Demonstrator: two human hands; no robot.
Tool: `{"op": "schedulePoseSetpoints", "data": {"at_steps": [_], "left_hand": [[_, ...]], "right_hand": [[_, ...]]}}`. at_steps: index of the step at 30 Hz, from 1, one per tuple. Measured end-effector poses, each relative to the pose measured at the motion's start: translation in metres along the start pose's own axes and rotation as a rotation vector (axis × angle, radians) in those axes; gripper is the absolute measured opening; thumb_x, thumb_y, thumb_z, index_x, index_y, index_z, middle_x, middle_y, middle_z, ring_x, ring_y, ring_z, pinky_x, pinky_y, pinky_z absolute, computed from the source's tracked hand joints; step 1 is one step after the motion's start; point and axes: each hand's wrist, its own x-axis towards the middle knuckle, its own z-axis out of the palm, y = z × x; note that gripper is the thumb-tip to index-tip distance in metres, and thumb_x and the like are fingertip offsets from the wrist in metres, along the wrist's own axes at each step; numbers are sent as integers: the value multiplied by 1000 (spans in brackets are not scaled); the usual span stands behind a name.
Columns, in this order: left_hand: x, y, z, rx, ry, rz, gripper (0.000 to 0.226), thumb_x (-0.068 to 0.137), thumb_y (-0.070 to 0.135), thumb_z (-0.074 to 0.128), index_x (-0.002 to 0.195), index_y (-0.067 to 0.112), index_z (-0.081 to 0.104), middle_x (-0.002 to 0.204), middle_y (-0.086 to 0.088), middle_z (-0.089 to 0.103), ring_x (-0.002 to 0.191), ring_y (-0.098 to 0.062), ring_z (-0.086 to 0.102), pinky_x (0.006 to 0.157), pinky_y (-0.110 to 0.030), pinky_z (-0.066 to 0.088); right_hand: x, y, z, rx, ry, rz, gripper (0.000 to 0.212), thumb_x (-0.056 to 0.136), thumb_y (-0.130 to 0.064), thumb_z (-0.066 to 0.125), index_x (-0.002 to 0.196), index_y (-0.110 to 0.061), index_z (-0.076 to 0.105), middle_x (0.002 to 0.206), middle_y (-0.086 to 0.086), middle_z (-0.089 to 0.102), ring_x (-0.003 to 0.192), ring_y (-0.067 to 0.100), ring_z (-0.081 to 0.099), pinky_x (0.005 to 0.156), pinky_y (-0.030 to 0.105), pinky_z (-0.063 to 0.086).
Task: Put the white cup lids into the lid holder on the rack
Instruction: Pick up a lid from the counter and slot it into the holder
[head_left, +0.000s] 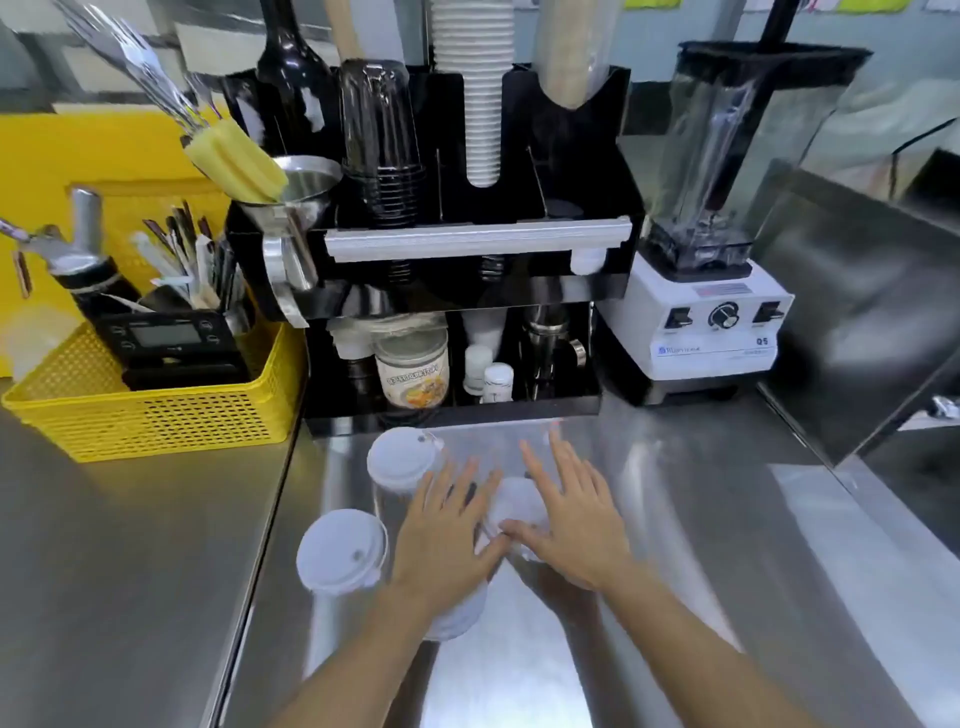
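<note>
Two forearms reach in over the steel counter (675, 519), hands closing on a stack of lids.

The left hand (447, 535) and right hand (576, 519), fingers spread wide, flank a blurred stack of white lids (519, 506), probably to gather it; neither grips yet. Two more stacks (402, 457) (343, 556) wait left, below the black rack (467, 249).

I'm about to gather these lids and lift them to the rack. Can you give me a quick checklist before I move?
1. Both hands over the middle lids: ok, left hand and right hand flank them.
2. Firm grip on the lids: cannot tell, the fingers are spread and blurred.
3. Other stacks accounted for: not ok, far stack and near stack are untouched.
4. Path to the rack: ok.
5. Free lid slot: cannot tell.
</note>
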Motion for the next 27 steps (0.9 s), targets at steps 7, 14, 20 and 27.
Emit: {"op": "schedulePoseSetpoints", "data": {"at_steps": [7, 14, 20, 27], "left_hand": [[1, 3, 17, 2, -181, 20, 61, 90, 55, 34, 144, 30, 19, 152, -2, 29, 139, -23, 28, 115, -39, 14], [10, 5, 6, -361, -218, -103, 66, 82, 49, 57, 140, 31, 30, 152, 0, 30, 137, -17, 27, 110, -29, 16], [35, 8, -51, -403, -53, -45, 65, 79, 48, 60, 136, 28, 38, 145, 5, 38, 134, -15, 29, 104, -23, 14], [83, 22, -147, -369, 172, 69, 61, 79, 47, 65, 131, 25, 45, 140, 2, 47, 130, -18, 37, 110, -36, 27]], "right_hand": [[-9, 4, 16, 128, -315, 92, 72, 89, -58, 37, 146, -31, 2, 159, 6, 2, 144, 23, 9, 114, 36, 9], [4, 1, 13, 231, -221, 96, 70, 83, -45, 58, 141, -18, 29, 149, 9, 31, 133, 27, 29, 108, 34, 18], [26, -4, -39, 349, -28, 10, 70, 74, -52, 61, 134, -20, 41, 138, 0, 43, 128, 18, 33, 98, 23, 16], [64, -18, -137, 375, 202, -107, 63, 75, -49, 66, 127, -19, 48, 131, -1, 48, 122, 18, 37, 93, 22, 19]]}}
